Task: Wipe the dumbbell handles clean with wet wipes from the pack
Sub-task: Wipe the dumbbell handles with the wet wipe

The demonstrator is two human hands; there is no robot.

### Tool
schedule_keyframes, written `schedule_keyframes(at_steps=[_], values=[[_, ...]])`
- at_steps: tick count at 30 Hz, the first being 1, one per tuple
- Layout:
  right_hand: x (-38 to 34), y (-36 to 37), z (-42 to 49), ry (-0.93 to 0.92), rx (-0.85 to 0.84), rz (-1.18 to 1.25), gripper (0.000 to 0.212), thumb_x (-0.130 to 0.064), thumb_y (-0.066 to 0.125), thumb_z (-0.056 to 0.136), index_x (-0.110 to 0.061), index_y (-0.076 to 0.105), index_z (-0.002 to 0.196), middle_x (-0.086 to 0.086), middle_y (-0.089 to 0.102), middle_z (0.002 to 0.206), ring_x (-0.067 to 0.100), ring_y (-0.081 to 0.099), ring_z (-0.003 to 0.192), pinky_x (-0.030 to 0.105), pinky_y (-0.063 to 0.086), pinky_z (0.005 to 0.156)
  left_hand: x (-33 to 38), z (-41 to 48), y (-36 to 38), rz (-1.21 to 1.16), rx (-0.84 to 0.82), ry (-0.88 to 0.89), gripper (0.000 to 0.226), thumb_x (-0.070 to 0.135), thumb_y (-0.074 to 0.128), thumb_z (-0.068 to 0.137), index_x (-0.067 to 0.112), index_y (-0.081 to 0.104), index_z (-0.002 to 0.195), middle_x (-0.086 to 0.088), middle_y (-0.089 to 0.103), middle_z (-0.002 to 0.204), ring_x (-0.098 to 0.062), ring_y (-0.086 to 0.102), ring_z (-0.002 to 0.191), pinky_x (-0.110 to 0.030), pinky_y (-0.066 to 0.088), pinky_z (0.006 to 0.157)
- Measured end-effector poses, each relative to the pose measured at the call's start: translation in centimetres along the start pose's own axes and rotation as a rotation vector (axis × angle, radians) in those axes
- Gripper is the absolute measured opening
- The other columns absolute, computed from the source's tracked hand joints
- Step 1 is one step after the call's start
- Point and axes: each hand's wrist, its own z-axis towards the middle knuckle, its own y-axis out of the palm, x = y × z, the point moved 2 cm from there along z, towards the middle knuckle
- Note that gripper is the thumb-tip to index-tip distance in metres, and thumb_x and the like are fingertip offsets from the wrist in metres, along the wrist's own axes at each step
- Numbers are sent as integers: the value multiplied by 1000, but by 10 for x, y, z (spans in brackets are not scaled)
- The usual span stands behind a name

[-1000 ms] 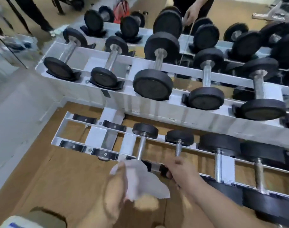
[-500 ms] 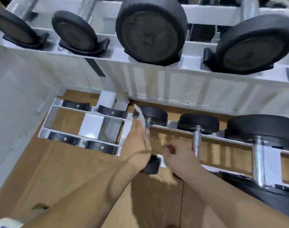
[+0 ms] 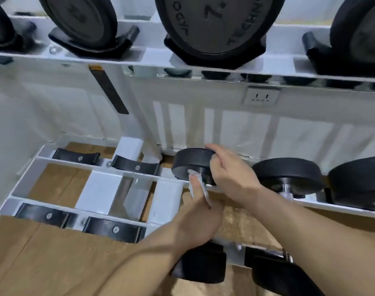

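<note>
Wipe [image 3: 203,190] sits in my left hand [image 3: 200,221], pressed against the handle of a dumbbell [image 3: 191,163] on the low rack [image 3: 97,161]. The hand is closed round handle and wipe together, so the handle itself is hidden. One digit lies straight along it, tip touching the far head, a white strip of wipe showing beside it.

Right hand [image 3: 231,174] is just beyond the left and slightly right of it. Its fingers are curled over the top rim of the far head, gripping it.

Axis: the dumbbell runs straight away from me. The near head [image 3: 201,268] is under my left wrist and the far head is at my left fingertip. The left hand lies along that line, between the two heads.

Judgement: mid-wipe on this handle. The stroke has to run fore and aft along the bar, or twist round it. Left hand is the one on the bar, so it does the work; the right only steadies.

Risk: the dumbbell rolling in its cradle if the right hand slackens, or the wipe bunching so that bare skin does the rubbing.

Next dumbbell [image 3: 289,176] lies close to the right of my right hand, on the same axis, its bar mostly behind my right forearm. Empty cradles [image 3: 135,167] lie left of my left hand.
</note>
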Motion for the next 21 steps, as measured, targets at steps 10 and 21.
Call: schedule_keyframes(at_steps=[10,21], values=[[12,4,19,-62,58,197,36,-65,52,90,-33,66,99,-13,71,95,16,66,97,47,52,95,-25,36,-2,-346,7,-117,20,25,44,103,11,42,117,-12,63,99,-26,67,87,-36,58,73],[13,12,21,-49,69,208,30,-58,55,96,-33,64,109,-15,70,99,14,64,98,38,53,93,-27,32,-20,-782,-355,-334,27,20,46,106,2,60,119,-15,71,98,-30,71,85,-51,56,89]])
